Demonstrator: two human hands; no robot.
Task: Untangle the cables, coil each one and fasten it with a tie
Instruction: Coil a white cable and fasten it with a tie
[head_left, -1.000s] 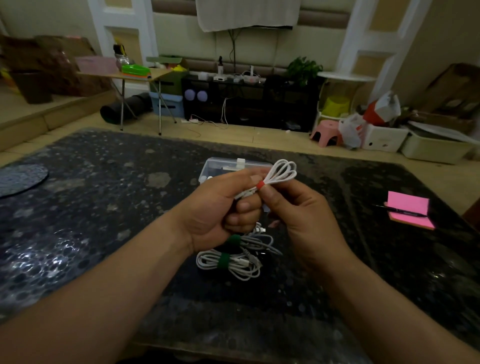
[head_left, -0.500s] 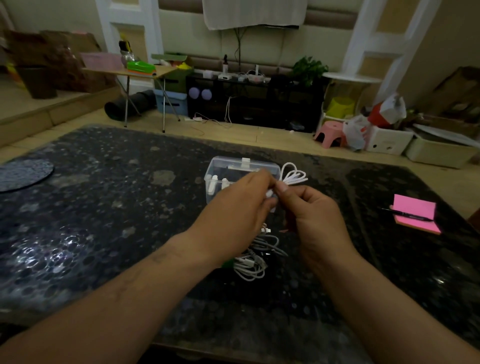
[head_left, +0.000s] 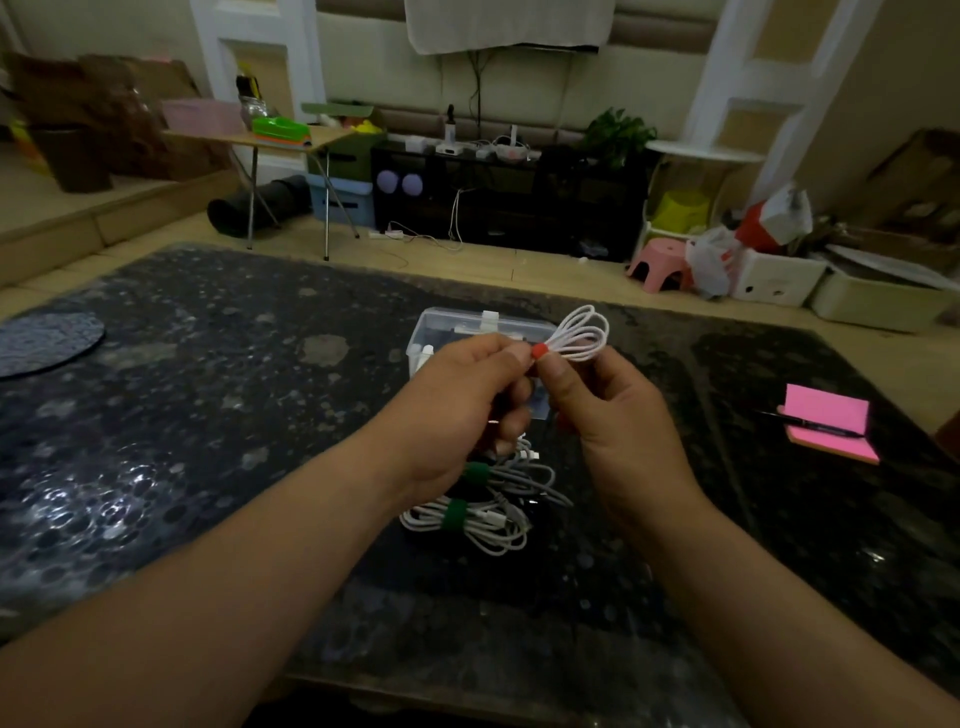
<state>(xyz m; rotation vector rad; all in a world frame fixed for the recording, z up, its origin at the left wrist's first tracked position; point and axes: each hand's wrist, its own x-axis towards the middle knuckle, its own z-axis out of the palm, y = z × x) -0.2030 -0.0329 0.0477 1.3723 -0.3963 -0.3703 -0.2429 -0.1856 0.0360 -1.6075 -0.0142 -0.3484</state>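
Above the dark table I hold a small coil of white cable (head_left: 581, 335) bound by a red tie (head_left: 539, 351). My left hand (head_left: 467, 410) grips the coil's hidden end, fingers curled. My right hand (head_left: 613, 415) pinches the coil at the red tie with thumb and forefinger. The loops stick out up and to the right. Under my hands lie two more coiled white cables (head_left: 488, 525), each wrapped with a green tie (head_left: 456, 514), the far one partly hidden by my left hand.
A clear plastic box (head_left: 441, 327) with a white latch stands just behind my hands. A pink sticky-note pad (head_left: 831, 426) with a black pen lies at the table's right. A round dark mat (head_left: 47, 340) sits at the far left. The table's front edge runs below my forearms.
Both hands lifted the red-tied coil slightly, and its loops and red tie show again after my left hand covered them half a second ago. The green-tied coils stayed put.
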